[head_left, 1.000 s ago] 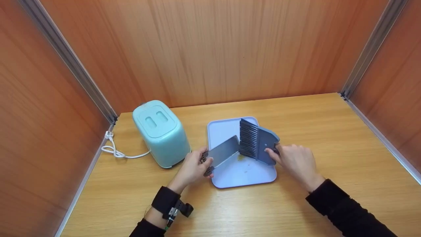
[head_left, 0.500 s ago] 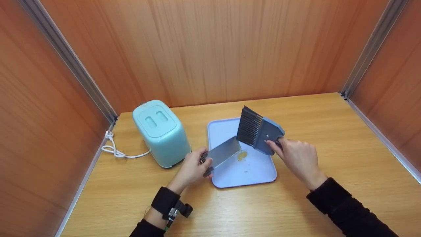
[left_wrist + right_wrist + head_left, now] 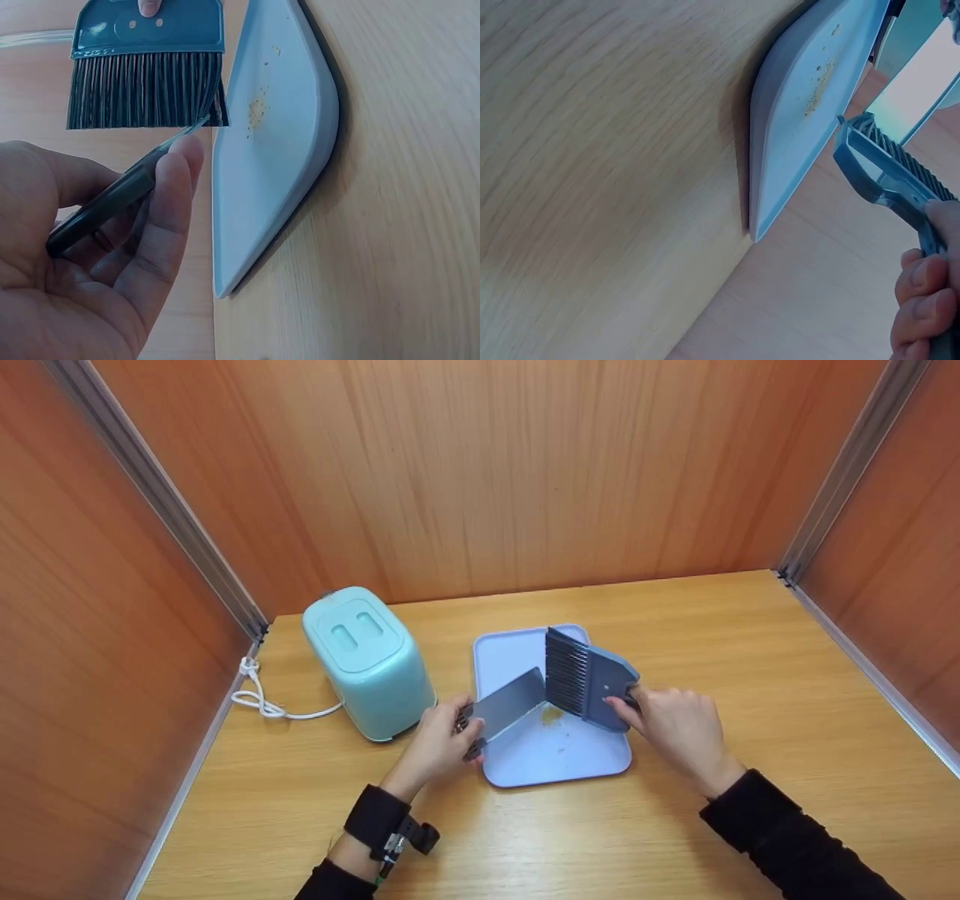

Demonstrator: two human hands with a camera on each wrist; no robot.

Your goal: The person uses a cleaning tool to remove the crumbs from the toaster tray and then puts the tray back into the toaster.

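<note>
Blue-grey brush [image 3: 592, 681], fingers of right hand [image 3: 681, 733] clamped on it, sits lower now near dustpan [image 3: 512, 703]; left hand [image 3: 446, 736] grips dustpan; crumbs [image 3: 551, 715] remain on tray [image 3: 574, 761]; sweeping seems unfinished.

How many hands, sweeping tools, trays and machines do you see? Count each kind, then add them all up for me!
Hands: 2, the left hand and the right hand
Sweeping tools: 2, the brush and the dustpan
Trays: 1, the pale tray
Machines: 1, the mint-green machine
Total: 6
</note>
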